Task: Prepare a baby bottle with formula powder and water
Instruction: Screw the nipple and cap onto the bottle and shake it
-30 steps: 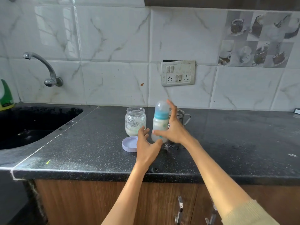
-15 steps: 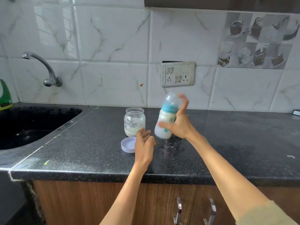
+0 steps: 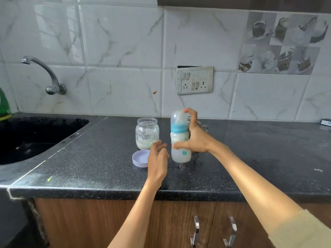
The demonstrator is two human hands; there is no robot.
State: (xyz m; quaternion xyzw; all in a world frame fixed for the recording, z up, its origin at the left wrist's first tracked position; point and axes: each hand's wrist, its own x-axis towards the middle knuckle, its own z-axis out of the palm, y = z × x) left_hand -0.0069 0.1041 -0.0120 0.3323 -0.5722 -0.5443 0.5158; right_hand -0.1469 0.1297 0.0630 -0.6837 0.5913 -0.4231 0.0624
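- Right hand [image 3: 196, 140] grasps the blurred translucent baby bottle with blue collar [image 3: 179, 138], upright above the black speckled tabletop [image 3: 100, 158].
- Behind it, a steel cup [image 3: 200, 124] shows mostly hidden.
- Left hand [image 3: 158, 159] hangs released beside the bottle, partly covering the lilac round lid [image 3: 140, 158].

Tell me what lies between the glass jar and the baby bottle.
Head view: only bare black speckled countertop between glass jar and baby bottle; left hand hovers nearer.

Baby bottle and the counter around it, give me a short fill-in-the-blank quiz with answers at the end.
1. The baby bottle is gripped by the ____ hand.
2. The collar below the bottle's clear cap is ____.
3. The glass jar stands with its lid ____.
4. The lilac lid lies on the counter, in front of the ____.

Answers: right; blue; off; jar
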